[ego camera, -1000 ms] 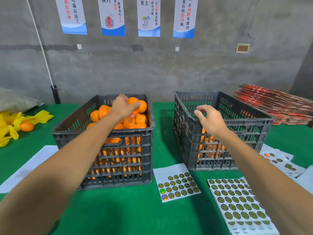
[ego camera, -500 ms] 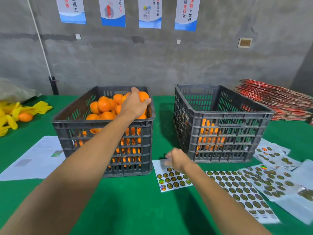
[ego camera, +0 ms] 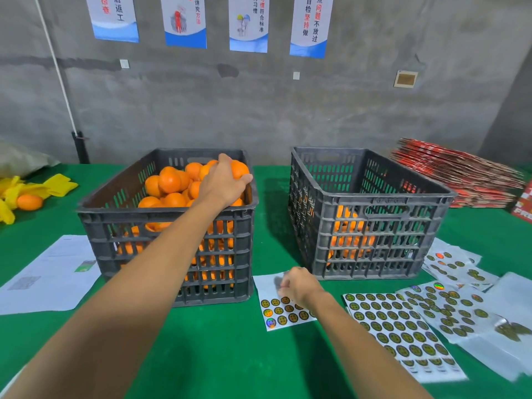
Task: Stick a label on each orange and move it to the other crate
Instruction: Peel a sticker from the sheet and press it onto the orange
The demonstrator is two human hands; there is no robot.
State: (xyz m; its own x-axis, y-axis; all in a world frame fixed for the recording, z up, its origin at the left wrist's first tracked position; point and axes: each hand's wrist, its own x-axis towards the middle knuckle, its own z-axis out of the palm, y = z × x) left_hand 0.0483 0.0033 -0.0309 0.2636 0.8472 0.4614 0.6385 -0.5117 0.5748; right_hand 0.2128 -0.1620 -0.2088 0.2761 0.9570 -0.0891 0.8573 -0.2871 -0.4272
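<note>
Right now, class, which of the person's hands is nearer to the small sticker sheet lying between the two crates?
Right. The right hand is over the small sticker sheet, fingers down on it; the left hand is up in the left crate, gripping an orange.

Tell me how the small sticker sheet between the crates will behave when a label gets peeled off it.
The small sticker sheet looks thin and floppy, so it would likely lift with the right hand. It lies loose on the green cloth, so it may slide.

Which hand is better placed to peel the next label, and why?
The right hand: it rests on the small label sheet between the crates, while the left hand grips an orange.
</note>
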